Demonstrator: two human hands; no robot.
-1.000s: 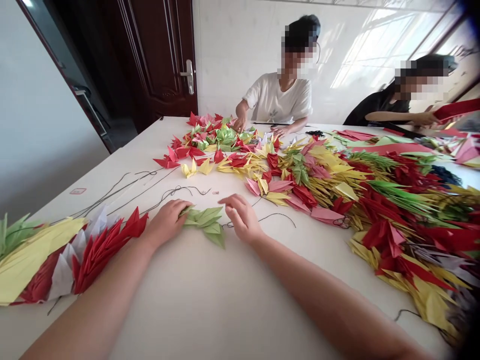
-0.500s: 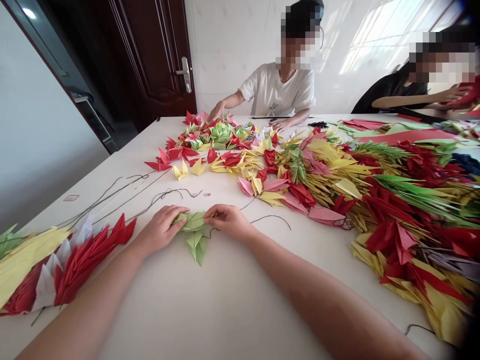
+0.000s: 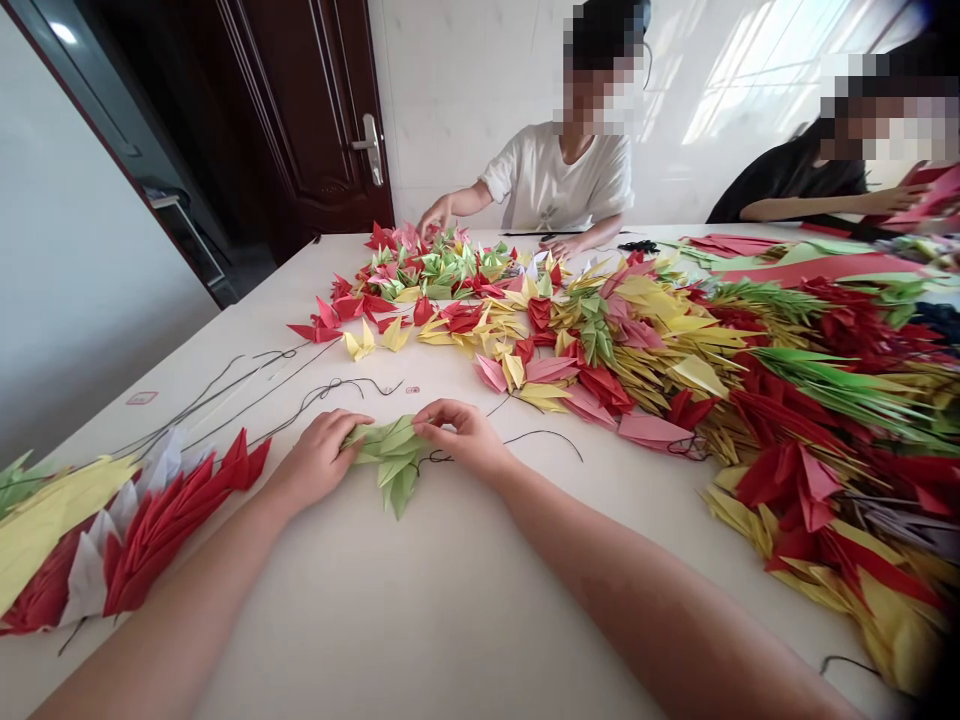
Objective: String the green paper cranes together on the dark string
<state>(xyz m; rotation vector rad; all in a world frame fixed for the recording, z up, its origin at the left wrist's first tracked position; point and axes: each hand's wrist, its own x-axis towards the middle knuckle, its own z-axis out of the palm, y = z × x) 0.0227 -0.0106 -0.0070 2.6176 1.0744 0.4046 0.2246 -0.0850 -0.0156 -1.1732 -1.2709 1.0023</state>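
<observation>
Several green folded-paper pieces (image 3: 395, 462), pointed like origami cranes, lie together between my two hands just above the white table. My left hand (image 3: 328, 452) is closed on their left end, thumb and fingers pinching the paper. At their upper right, my right hand (image 3: 457, 432) pinches the edge of the green paper with thumb and forefinger. A dark cord (image 3: 440, 456) pokes out below my right fingers, and its loose length (image 3: 551, 434) curls on the table to the right. My palms hide parts of the paper.
Strings of red, white and yellow folded paper (image 3: 169, 525) lie at the left with dark cords (image 3: 300, 405). A large heap of folded paper (image 3: 675, 370) covers the right and back of the table (image 3: 420, 610). Two people (image 3: 574, 180) sit across, one reaching into the heap.
The green pieces have shifted slightly, their hanging tip a little higher and more bunched. My right hand has moved slightly up. The person opposite has lifted a hand a little from the heap.
</observation>
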